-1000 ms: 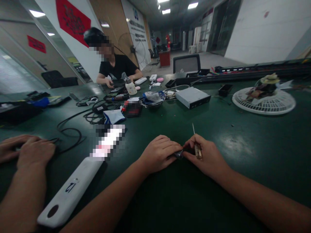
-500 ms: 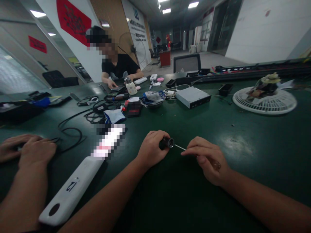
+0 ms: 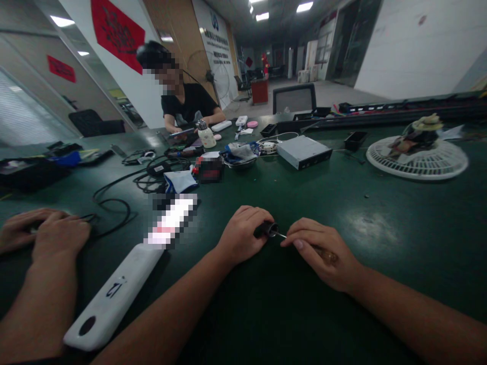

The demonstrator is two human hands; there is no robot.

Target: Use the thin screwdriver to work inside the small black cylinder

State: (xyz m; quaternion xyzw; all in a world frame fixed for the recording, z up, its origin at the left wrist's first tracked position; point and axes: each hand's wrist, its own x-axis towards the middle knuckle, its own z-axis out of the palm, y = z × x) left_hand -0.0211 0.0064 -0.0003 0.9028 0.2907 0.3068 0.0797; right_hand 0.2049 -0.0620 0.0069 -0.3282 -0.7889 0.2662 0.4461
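Observation:
My left hand (image 3: 241, 235) is shut around a small dark cylindrical part (image 3: 269, 229), whose round end faces right. My right hand (image 3: 321, 253) grips a screwdriver with an amber handle (image 3: 325, 256), mostly hidden in my fingers. Its thin metal shaft (image 3: 280, 234) lies almost level and its tip meets the cylinder's end. Both hands rest close together just above the dark green work table (image 3: 380, 253). A white handheld device (image 3: 114, 296) lies to the left of my left forearm, its far end pixelated.
A neighbour's hands (image 3: 45, 233) rest at the left near black cables (image 3: 112, 205). Across the table sit a person in a black shirt (image 3: 188, 104), a silver metal box (image 3: 304, 151), a small bowl holding cloth (image 3: 239, 154), and a white fan grille (image 3: 416, 159).
The screwdriver has swung from upright to nearly level, its shaft now reaching the dark part's end. The dark part has turned its end toward my right hand, and my hands have drawn closer.

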